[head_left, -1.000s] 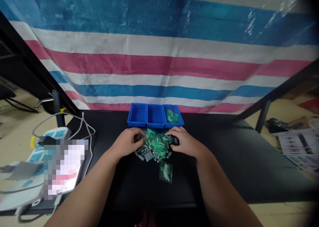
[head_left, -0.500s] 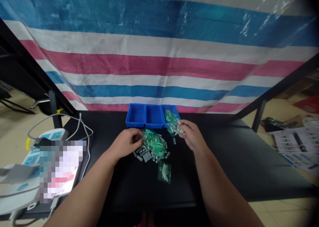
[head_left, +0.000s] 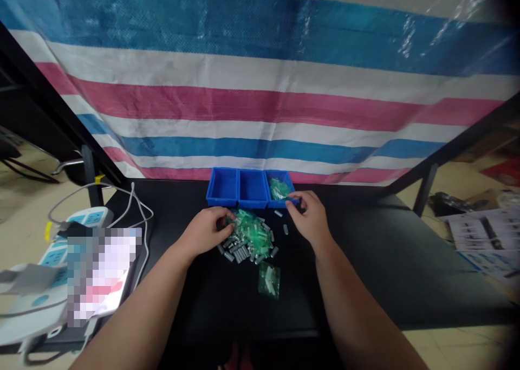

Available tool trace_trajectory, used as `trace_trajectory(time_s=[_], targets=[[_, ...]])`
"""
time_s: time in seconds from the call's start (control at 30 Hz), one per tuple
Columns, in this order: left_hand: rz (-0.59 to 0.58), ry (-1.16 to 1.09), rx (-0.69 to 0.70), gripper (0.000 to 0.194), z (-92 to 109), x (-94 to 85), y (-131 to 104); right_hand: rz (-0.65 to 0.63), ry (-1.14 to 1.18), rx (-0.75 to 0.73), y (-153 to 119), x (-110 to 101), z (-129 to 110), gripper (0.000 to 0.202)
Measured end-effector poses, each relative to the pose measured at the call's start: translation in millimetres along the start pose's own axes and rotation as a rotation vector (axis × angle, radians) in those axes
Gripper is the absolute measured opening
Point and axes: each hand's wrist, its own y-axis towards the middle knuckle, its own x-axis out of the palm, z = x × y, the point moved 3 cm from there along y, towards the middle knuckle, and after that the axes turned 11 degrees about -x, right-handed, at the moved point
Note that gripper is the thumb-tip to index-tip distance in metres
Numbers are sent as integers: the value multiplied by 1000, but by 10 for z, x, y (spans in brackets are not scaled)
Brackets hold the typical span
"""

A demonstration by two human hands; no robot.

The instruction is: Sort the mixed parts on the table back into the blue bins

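A pile of green-tinted clear plastic bags [head_left: 257, 233] and small silvery cylinders [head_left: 242, 252] lies on the black table. My left hand [head_left: 207, 229] is at the pile's left edge, fingers curved and thumb apart from them; the fingertips touch the pile and are partly hidden. My right hand [head_left: 309, 215] hovers at the front right corner of the right blue bin [head_left: 280, 203], thumb and fingers apart, with no held thing visible. Inside that bin are green bags with silvery pieces [head_left: 279, 188]. One green bag [head_left: 269, 280] with pale pieces lies nearer me.
Two more blue bins, a left one [head_left: 222, 202] and a middle one [head_left: 252, 203], adjoin the right one. Loose cylinders [head_left: 285, 229] lie near my right hand. At left are a power strip [head_left: 87, 218], cables and a blurred-out phone-like device [head_left: 108, 272]. A striped sheet [head_left: 260, 110] hangs behind.
My right hand has let go of the green bag, which now lies in the right bin. Another loose cylinder shows in front of that bin. My left hand stays at the pile.
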Motion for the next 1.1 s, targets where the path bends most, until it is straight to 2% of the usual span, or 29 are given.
trace_trajectory(time_s=[0.13,0.23,0.33,0.47,0.57,0.67,0.73,0.87,0.97,1.03,1.1], targets=[[13,3,13,18,-3,15,10,-323,111,-241,-67,179,-361,28],[10,9,41,19,9,41,10,-411,114,-270,-141,338,-521,36],[-6,20,64,22,22,69,9,-424,73,-224,-191,502,-609,36],[-31,25,73,23,23,82,9,-386,-1,-168,-188,629,-675,23],[-17,4,49,22,5,69,12,-246,109,-155,-134,564,-659,17],[-3,-12,39,21,-14,62,17,-60,226,-71,-81,401,-537,16],[-3,-7,38,21,-22,67,20,-24,235,-23,-68,324,-454,16],[4,26,45,24,-19,83,24,-193,171,-83,-104,386,-473,12],[-3,38,57,25,-7,94,26,-349,68,-148,-158,549,-586,26],[-9,38,63,24,-5,98,27,-394,-6,-126,-173,638,-626,32],[-11,36,66,24,-13,99,29,-373,-29,-106,-161,673,-633,30]])
